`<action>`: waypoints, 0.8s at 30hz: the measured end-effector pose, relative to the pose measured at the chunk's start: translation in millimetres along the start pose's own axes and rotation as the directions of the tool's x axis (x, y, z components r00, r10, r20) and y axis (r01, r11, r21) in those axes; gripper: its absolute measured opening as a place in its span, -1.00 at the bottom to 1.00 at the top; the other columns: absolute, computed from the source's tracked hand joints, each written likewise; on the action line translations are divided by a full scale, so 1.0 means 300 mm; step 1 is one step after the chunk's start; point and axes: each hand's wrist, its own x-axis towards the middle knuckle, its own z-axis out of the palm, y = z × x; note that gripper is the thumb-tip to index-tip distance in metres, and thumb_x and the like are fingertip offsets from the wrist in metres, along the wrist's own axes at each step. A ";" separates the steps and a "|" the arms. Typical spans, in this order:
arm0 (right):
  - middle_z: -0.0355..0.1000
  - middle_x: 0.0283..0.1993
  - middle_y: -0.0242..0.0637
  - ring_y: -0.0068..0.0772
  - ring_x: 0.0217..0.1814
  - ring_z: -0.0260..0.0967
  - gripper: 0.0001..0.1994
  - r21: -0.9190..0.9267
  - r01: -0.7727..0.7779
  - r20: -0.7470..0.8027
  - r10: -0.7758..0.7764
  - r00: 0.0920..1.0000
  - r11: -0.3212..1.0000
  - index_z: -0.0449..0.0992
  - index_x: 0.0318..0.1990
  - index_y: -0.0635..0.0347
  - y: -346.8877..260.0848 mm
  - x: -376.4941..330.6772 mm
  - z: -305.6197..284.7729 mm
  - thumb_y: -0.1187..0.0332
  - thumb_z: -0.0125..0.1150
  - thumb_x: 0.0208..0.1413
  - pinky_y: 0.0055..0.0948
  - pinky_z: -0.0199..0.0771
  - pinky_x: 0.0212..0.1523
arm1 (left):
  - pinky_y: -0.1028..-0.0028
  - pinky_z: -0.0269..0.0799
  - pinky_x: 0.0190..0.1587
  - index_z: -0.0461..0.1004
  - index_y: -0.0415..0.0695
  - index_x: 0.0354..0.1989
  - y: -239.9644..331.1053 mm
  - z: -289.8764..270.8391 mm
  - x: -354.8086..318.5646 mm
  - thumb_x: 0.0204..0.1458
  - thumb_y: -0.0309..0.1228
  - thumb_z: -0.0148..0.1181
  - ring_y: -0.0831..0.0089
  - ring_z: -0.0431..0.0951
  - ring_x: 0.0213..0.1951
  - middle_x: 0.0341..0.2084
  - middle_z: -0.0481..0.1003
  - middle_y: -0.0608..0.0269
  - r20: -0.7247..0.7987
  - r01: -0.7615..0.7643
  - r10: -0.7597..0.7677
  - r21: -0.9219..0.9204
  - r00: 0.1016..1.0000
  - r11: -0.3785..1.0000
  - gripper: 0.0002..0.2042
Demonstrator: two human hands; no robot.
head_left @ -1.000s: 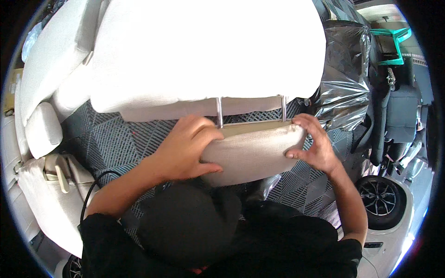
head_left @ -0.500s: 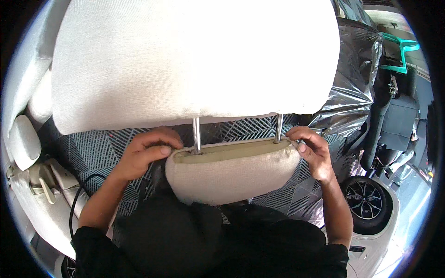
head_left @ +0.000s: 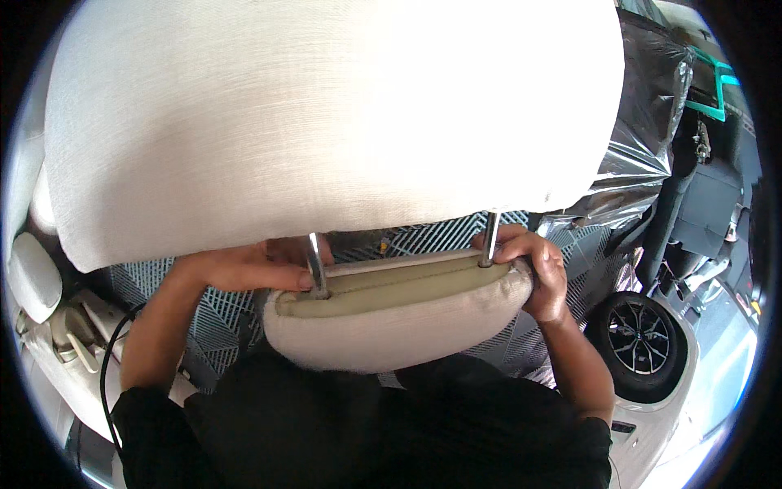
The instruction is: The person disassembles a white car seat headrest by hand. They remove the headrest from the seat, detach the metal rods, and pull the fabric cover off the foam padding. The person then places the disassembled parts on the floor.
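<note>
Both forearms come up from the lower edge, elbows out to the sides, and the hands meet the two ends of a beige fabric car headrest lying across the front of the person's torso. The left hand reaches in flat from the left, wrist bent inward; its thumb lies straight along the headrest's end with the tip just beside the base of the left metal post. The other fingers of that hand pass partly behind the post, and I cannot tell whether they close on the headrest. The right hand is bent over the right end, wrist below, its fingers curled and holding that corner close to the right metal post. Between the hands, an olive-coloured strip along the headrest's post side faces up. The two posts link the headrest to the edge of a large cream seat back above it. Patterned grey flooring shows beneath, and a car wheel stands well off to the right
</note>
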 end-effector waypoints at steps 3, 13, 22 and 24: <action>0.47 -0.07 0.05 -0.15 -0.05 0.45 -0.42 0.037 0.063 -0.034 -0.062 0.997 0.997 0.58 -0.29 0.33 0.000 0.010 0.022 -0.06 -0.15 0.36 -0.21 0.42 0.05 | 0.28 0.58 -0.02 0.53 -0.12 0.05 0.025 0.009 0.000 0.03 -0.16 0.36 0.19 0.66 -0.15 -0.17 0.62 0.02 -0.060 0.040 -0.032 0.144 0.998 0.989 -0.55; 0.43 -0.22 -0.06 -0.23 -0.14 0.40 -0.51 -0.248 0.291 0.029 -0.293 0.956 0.924 0.47 -0.43 0.25 -0.031 0.044 0.028 -0.05 0.03 0.28 -0.28 0.40 -0.07 | 0.30 0.54 -0.08 0.57 -0.10 -0.03 0.027 0.081 -0.060 0.11 -0.28 0.25 0.23 0.65 -0.19 -0.23 0.62 0.07 -0.317 0.092 -0.037 0.163 0.948 0.982 -0.71; 0.44 -0.20 -0.21 -0.21 -0.12 0.43 -0.71 -0.547 0.206 0.566 0.177 0.805 0.811 0.48 -0.34 0.17 -0.263 0.167 -0.080 0.35 0.43 -0.25 -0.23 0.40 -0.03 | 0.32 0.51 -0.21 0.61 -0.21 -0.22 0.370 0.117 -0.284 0.03 -0.39 0.24 0.17 0.64 -0.33 -0.37 0.61 0.02 -0.187 -0.132 0.248 0.481 0.950 0.867 -0.81; 0.47 -0.17 -0.23 -0.26 -0.05 0.44 -0.67 -0.568 0.152 0.588 0.270 0.763 0.809 0.53 -0.22 0.18 -0.290 0.181 -0.105 0.39 0.49 -0.19 -0.26 0.43 0.04 | 0.34 0.50 -0.26 0.62 -0.21 -0.28 0.421 0.147 -0.234 -0.03 -0.43 0.22 0.21 0.63 -0.39 -0.45 0.60 0.04 -0.133 -0.256 0.308 0.310 0.942 0.916 -0.83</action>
